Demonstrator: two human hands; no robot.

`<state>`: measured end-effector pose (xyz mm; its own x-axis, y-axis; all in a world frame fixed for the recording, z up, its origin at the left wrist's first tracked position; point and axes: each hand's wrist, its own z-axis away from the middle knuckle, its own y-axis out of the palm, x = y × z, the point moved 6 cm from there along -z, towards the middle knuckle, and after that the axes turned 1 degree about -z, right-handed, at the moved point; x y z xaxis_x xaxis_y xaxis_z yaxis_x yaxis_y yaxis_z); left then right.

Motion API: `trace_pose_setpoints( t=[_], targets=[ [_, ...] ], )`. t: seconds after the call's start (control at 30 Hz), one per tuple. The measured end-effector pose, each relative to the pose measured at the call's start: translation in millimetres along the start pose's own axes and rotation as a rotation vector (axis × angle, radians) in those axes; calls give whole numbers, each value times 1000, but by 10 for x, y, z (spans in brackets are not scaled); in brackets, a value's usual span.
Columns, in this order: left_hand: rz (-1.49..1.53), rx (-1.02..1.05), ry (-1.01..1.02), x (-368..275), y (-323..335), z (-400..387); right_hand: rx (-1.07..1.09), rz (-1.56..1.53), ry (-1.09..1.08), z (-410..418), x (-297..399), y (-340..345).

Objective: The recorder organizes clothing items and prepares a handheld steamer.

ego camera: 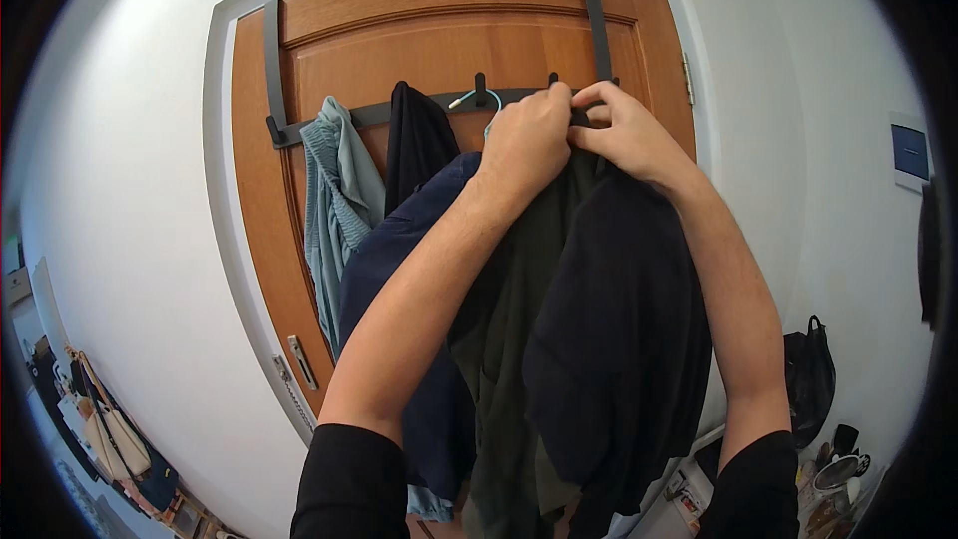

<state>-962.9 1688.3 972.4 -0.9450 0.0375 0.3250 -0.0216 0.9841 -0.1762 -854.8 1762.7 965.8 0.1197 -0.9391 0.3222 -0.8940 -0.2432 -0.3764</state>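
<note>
My left hand [530, 127] and my right hand [625, 127] meet at the right part of a black over-door hook rack [370, 117]. Between them, my fingers pinch the top of a dark green garment [505, 329] just below the rail; the exact grip is partly hidden. A black garment [621, 322] hangs under my right hand, and its upper end is covered. Behind my left forearm hangs a navy garment [404, 239]. The hook of a light blue hanger [494, 96] sits on the rail beside my left hand.
The rack hangs over a wooden door [449, 37]. Grey-green trousers [329, 180] and a black cloth [419, 135] hang on its left hooks. A black bag [810, 382] is at the right wall, above kitchen utensils [834, 471]. Handbags [116, 438] hang at far left.
</note>
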Motion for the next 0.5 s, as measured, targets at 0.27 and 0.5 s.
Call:
trace_pose_setpoints(
  t=[0.27, 0.5],
  targets=[
    [18, 92, -125, 340, -96, -342, -263, 349, -76, -546, -34, 33],
    [-226, -259, 150, 533, -18, -643, -521, 612, -426, -838, 159, 16]
  ],
)
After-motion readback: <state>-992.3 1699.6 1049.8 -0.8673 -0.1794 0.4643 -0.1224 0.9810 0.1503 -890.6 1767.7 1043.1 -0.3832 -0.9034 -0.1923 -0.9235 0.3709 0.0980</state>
